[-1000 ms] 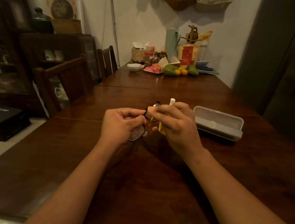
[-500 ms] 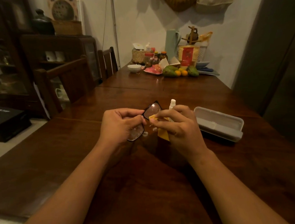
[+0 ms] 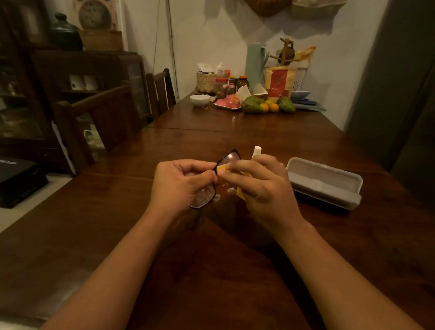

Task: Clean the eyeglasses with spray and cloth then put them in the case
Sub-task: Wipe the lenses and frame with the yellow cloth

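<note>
Black-framed eyeglasses (image 3: pixel 228 159) are held above the middle of the dark wooden table (image 3: pixel 218 256). My left hand (image 3: pixel 180 184) grips the frame at its nearer lens. My right hand (image 3: pixel 261 186) pinches a yellow cloth (image 3: pixel 222 168) against the frame near the bridge. Just behind my right hand a small white spray bottle (image 3: pixel 257 151) stands on the table, mostly hidden. An open grey glasses case (image 3: pixel 324 181) lies on the table right of my right hand.
At the table's far end stand a white bowl (image 3: pixel 200 99), jars, a basket, a pale flask (image 3: pixel 255 63) and fruit (image 3: pixel 267 105). Wooden chairs (image 3: pixel 103 121) line the left side. A dark cabinet stands further left.
My right hand slid the yellow cloth left along the frame toward my left hand. The far lens of the glasses now shows more above the fingers.
</note>
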